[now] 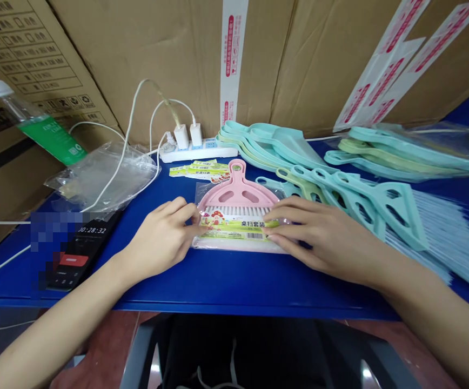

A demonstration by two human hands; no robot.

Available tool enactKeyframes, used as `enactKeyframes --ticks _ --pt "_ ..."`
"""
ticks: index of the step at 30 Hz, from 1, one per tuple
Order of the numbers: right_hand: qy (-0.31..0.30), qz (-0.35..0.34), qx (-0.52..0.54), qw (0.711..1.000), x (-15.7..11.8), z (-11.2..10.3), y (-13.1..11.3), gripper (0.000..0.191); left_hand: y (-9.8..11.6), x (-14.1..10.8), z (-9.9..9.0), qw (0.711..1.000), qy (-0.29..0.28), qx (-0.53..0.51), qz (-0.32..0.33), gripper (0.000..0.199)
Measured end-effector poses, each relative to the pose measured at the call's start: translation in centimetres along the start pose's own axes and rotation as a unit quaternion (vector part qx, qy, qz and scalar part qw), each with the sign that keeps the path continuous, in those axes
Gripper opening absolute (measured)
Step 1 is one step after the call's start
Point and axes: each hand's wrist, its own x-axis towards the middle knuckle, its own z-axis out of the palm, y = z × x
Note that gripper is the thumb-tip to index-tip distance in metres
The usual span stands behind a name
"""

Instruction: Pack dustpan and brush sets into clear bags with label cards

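A pink dustpan and brush set (238, 195) lies at the middle of the blue table inside a clear plastic bag, its handle pointing away from me. Across the white bristles sits a green and yellow printed label card (238, 228). My left hand (163, 232) pinches the left edge of the bag between thumb and curled fingers. On the right side, my right hand (313, 232) rests with its fingers spread, the tips touching the bag and the label's right end.
Turquoise and green dustpans (275, 143) and brushes (404, 210) are piled at the right. More label cards (198, 170) lie behind the bag near a power strip (202, 150). Plastic bags (108, 173), cables, a phone (80, 248) and a bottle (48, 132) are at the left.
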Motion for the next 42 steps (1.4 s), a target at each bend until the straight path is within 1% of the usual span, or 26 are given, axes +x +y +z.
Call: enactKeyframes --ticks 4,10,15,19,25,31,35,38,40,42 --pt "0.001 -0.010 0.000 1.000 0.0 -0.1 0.1 0.039 0.1 0.1 0.1 1.000 -0.006 -0.009 -0.019 0.039" --pt "0.005 0.014 0.002 1.000 -0.4 -0.1 0.5 0.040 0.1 -0.1 0.1 1.000 0.007 -0.007 -0.022 0.042" --pt "-0.008 0.014 0.008 1.000 -0.5 -0.3 0.6 0.041 -0.2 -0.1 0.1 0.999 -0.008 -0.027 -0.038 0.042" --pt "-0.005 0.028 0.003 1.000 -0.7 -0.6 0.8 0.042 -0.2 0.0 0.1 0.999 -0.014 -0.032 -0.042 0.043" --pt "-0.039 0.026 0.013 0.999 -1.1 -0.9 1.2 0.040 0.0 0.1 0.1 0.998 -0.026 -0.030 -0.056 0.044" --pt "-0.027 0.040 0.023 0.999 -1.2 -1.1 1.4 0.039 0.0 0.1 -0.1 0.998 -0.022 -0.025 -0.054 0.045" --pt "-0.032 0.049 0.031 0.998 -1.2 -1.0 1.3 0.037 -0.2 0.0 0.1 0.999 0.001 -0.021 -0.045 0.045" --pt "-0.033 0.049 0.027 0.998 -1.2 -0.9 1.2 0.037 -0.2 0.0 0.1 0.999 -0.011 -0.024 -0.045 0.044" --pt "-0.024 0.046 0.024 0.998 -1.1 -0.8 1.1 0.036 -0.1 0.0 0.0 0.998 -0.023 -0.026 -0.046 0.044" --pt "-0.012 0.046 0.021 0.999 -1.0 -0.8 1.1 0.036 -0.1 0.0 -0.1 0.998 -0.020 -0.024 -0.047 0.044"
